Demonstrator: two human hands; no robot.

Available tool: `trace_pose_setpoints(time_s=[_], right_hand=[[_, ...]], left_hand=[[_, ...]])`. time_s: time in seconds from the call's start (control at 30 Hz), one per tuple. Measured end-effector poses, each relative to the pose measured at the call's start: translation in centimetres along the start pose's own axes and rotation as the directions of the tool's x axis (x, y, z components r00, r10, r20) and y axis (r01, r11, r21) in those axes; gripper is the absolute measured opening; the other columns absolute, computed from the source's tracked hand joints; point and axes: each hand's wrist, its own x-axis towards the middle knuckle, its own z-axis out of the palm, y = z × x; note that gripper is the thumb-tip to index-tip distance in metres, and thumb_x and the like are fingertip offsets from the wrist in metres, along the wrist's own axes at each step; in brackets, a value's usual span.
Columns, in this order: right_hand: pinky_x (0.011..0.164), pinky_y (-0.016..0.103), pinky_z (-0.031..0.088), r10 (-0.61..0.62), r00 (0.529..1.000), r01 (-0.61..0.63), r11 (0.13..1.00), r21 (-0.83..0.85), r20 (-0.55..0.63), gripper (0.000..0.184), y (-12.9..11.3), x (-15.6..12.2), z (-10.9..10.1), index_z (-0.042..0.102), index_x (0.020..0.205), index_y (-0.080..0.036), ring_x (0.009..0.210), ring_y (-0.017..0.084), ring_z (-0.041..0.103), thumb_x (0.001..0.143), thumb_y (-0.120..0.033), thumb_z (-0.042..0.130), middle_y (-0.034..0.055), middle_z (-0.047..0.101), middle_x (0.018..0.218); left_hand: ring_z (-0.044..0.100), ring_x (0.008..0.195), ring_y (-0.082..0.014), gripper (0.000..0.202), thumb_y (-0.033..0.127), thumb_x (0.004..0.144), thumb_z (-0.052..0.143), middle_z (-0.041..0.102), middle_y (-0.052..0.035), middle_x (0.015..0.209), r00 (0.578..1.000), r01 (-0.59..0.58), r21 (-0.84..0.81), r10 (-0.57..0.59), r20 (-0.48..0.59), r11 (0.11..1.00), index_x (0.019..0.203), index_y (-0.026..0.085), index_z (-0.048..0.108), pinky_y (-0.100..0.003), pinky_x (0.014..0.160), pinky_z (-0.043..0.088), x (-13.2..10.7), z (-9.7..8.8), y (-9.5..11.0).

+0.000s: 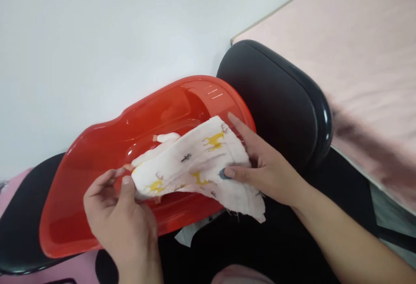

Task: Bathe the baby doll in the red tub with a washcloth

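A red plastic baby tub (97, 145) lies across a black chair. Over its near rim a small doll (164, 138) is wrapped in a white cloth (195, 162) printed with yellow deer; only a pale limb and part of the body show. My left hand (121, 219) pinches the cloth's left end with the doll inside. My right hand (260, 162) grips the cloth's right side, thumb on top and fingers behind it. The doll's head is hidden.
The black chair back (279, 98) stands behind the tub. A pink bed or table surface (357, 59) fills the right. A white wall (97, 37) lies behind. Pink fabric (16, 188) shows at the far left, and white paper (188, 234) under the tub.
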Motion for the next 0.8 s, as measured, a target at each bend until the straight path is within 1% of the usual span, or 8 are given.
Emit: trace_pose_setpoints(time_s=[0.07, 0.17, 0.23, 0.33, 0.47, 0.6, 0.7, 0.8], right_hand=[[0.079, 0.036, 0.068, 0.012, 1.000, -0.013, 0.997, -0.073, -0.013, 0.108, 0.1, -0.1, -0.3, 0.021, 0.173, -0.035, 0.089, 0.021, 0.077, 0.087, -0.042, 0.085, -0.0001, 0.079, 0.100], [0.079, 0.034, 0.068, -0.016, 0.999, 0.010, 0.981, -0.194, -0.031, 0.085, 0.2, -0.3, -0.4, 0.045, 0.164, -0.037, 0.090, 0.020, 0.077, 0.088, -0.038, 0.083, 0.0006, 0.079, 0.106], [0.085, 0.034, 0.069, -0.068, 0.996, 0.050, 0.963, -0.264, -0.059, 0.076, 0.3, -0.4, -0.3, 0.055, 0.158, -0.039, 0.101, 0.022, 0.077, 0.087, -0.035, 0.084, 0.0020, 0.078, 0.122], [0.090, 0.038, 0.069, -0.149, 0.984, 0.108, 0.929, -0.353, -0.092, 0.075, 0.4, -0.3, -0.2, 0.056, 0.156, -0.040, 0.110, 0.025, 0.077, 0.087, -0.033, 0.083, 0.0032, 0.075, 0.132], [0.096, 0.046, 0.068, -0.249, 0.963, 0.175, 0.872, -0.456, -0.106, 0.076, 0.8, -0.1, -0.2, 0.054, 0.157, -0.041, 0.115, 0.028, 0.076, 0.088, -0.031, 0.082, 0.0036, 0.075, 0.132], [0.099, 0.046, 0.067, -0.333, 0.933, 0.206, 0.807, -0.554, -0.137, 0.063, 1.0, -0.1, 0.4, 0.062, 0.150, -0.039, 0.118, 0.028, 0.075, 0.090, -0.031, 0.079, 0.0036, 0.074, 0.137], [0.095, 0.041, 0.067, -0.407, 0.905, 0.245, 0.736, -0.631, -0.124, 0.051, 1.0, 0.0, 0.8, 0.069, 0.142, -0.038, 0.111, 0.024, 0.076, 0.092, -0.030, 0.077, 0.0032, 0.076, 0.131], [0.076, 0.031, 0.065, -0.531, 0.845, 0.341, 0.633, -0.694, -0.069, 0.029, 1.0, 0.3, 0.6, 0.077, 0.123, -0.033, 0.088, 0.018, 0.074, 0.094, -0.029, 0.077, 0.0022, 0.078, 0.109]], left_hand=[[0.070, 0.104, -0.0132, 0.029, 0.002, 0.080, 0.077, 0.072, -0.0005, 0.102, 0.975, 0.224, -0.072, -0.224, 0.004, 0.972, 0.102, 0.019, 0.068, -0.025, 0.098, 0.057, 0.9, -0.4, -0.1], [0.069, 0.101, -0.0162, 0.030, 0.012, 0.081, 0.083, 0.072, -0.0054, 0.113, 0.841, 0.537, -0.071, -0.528, 0.116, 0.841, 0.108, 0.018, 0.070, -0.024, 0.084, 0.059, 1.0, -0.6, -0.5], [0.068, 0.104, -0.0174, 0.038, 0.019, 0.080, 0.086, 0.068, -0.0072, 0.129, 0.763, 0.629, 0.024, -0.623, 0.174, 0.777, 0.115, 0.020, 0.071, -0.023, 0.076, 0.058, 0.2, -0.7, -1.0], [0.069, 0.111, -0.0197, 0.057, 0.021, 0.077, 0.090, 0.057, -0.0092, 0.151, 0.734, 0.613, 0.176, -0.638, 0.234, 0.770, 0.129, 0.025, 0.068, -0.024, 0.080, 0.060, -1.2, -1.2, -2.0], [0.068, 0.121, -0.0264, 0.073, 0.025, 0.072, 0.092, 0.054, -0.0125, 0.152, 0.707, 0.463, 0.328, -0.566, 0.424, 0.824, 0.141, 0.026, 0.065, -0.036, 0.097, 0.061, -2.5, -2.4, -3.1], [0.063, 0.127, -0.0274, 0.051, 0.024, 0.076, 0.085, 0.045, -0.0097, 0.151, 0.742, -0.104, 0.494, -0.264, 0.616, 0.863, 0.127, 0.030, 0.076, -0.045, 0.106, 0.059, -3.3, -2.6, -3.6], [0.067, 0.108, -0.0220, 0.040, 0.017, 0.084, 0.075, 0.051, -0.0114, 0.139, 0.654, -0.355, 0.434, -0.112, 0.748, 0.828, 0.122, 0.026, 0.077, -0.041, 0.095, 0.063, -3.8, -1.8, -3.8], [0.068, 0.093, -0.0188, 0.023, 0.014, 0.090, 0.066, 0.059, -0.0096, 0.120, 0.540, -0.411, 0.391, -0.126, 0.832, 0.823, 0.107, 0.023, 0.079, -0.035, 0.084, 0.062, -3.5, -1.0, -3.9]])
